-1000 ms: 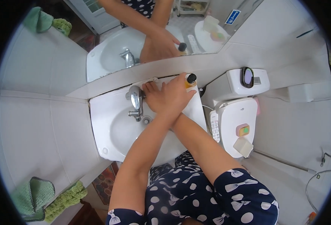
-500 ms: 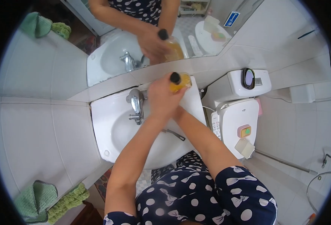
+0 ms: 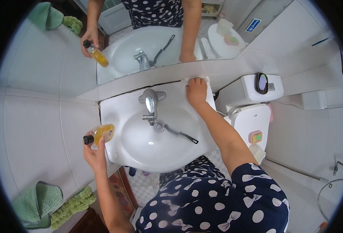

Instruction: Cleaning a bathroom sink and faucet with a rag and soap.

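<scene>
My left hand (image 3: pixel 95 156) grips a clear bottle (image 3: pixel 104 133) of yellow liquid with a black cap, tilted over the left rim of the white washbasin (image 3: pixel 134 149). At the basin's back right corner, my right hand (image 3: pixel 197 91) presses down on a crumpled white cloth or tissue (image 3: pixel 206 79), most of it hidden under the fingers. Below the chrome tap (image 3: pixel 150 105) lies a tool with a long dark grey handle (image 3: pixel 181 134). Its far end meets a round greyish piece near the drain, and I cannot tell what kind it is.
A mirror (image 3: pixel 121 42) stands behind the basin. To the right is a toilet (image 3: pixel 246 116) with its lid down, carrying a sponge in a pink dish (image 3: pixel 255 136) and a white block (image 3: pixel 257 152). Green cloths (image 3: pixel 43 204) hang at the lower left.
Both hands were together with the bottle over the basin's back right. Now my left hand has carried the bottle to the left rim, and my right hand presses the white cloth in the corner.
</scene>
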A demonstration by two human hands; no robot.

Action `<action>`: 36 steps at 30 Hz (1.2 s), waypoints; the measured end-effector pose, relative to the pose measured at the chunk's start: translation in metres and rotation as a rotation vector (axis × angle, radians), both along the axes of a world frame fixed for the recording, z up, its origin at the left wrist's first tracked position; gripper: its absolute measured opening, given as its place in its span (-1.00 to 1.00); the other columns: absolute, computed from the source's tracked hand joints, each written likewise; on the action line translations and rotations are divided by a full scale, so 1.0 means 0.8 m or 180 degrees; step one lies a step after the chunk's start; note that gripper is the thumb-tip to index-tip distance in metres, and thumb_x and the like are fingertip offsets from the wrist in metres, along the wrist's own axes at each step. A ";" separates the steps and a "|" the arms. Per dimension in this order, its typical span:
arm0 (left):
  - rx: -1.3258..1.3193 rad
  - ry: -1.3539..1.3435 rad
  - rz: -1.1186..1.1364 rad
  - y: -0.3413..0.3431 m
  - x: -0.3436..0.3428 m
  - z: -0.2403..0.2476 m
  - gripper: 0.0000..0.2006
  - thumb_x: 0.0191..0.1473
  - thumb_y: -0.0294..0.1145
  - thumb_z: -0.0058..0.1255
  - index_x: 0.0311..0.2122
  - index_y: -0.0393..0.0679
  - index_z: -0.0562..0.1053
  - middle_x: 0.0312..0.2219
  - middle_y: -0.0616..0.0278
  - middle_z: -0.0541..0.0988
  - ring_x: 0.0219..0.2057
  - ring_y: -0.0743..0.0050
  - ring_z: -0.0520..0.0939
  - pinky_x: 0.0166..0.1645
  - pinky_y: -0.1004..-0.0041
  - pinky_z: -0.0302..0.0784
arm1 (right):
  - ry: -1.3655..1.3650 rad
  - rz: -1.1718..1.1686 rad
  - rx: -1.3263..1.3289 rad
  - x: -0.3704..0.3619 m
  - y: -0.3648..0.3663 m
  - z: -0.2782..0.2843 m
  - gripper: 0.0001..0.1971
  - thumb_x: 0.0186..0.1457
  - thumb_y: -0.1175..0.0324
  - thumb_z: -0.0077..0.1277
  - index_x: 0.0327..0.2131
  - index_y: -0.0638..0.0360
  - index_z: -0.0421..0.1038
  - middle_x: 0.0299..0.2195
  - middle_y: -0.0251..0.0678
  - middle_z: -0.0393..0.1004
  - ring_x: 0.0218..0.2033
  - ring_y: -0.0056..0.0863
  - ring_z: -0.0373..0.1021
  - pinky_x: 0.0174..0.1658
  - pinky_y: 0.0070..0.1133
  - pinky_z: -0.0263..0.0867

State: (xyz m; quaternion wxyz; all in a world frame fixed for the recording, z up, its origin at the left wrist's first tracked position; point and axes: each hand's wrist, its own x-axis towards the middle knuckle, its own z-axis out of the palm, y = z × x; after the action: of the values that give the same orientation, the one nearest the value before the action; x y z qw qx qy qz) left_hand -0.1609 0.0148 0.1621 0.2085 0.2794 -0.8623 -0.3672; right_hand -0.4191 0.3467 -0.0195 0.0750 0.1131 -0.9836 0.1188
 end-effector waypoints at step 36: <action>-0.0515 -0.0126 0.1075 -0.093 -0.051 -0.136 -0.47 0.04 -0.33 0.17 0.10 -0.25 0.31 -0.04 0.06 0.51 -0.08 0.22 0.55 0.01 0.34 0.43 | 0.0002 0.0857 0.0220 0.091 0.034 0.010 -0.74 -0.01 0.47 -0.05 -0.18 0.14 0.40 -0.32 -0.19 0.39 -0.25 -0.20 0.36 -0.24 -0.33 0.34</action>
State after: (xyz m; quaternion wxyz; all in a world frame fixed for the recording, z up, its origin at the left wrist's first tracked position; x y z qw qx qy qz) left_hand -0.2016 -0.0595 0.0533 0.2719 0.4097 -0.8338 -0.2509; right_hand -0.3465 0.3739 -0.0116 0.0548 0.2466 -0.9630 0.0938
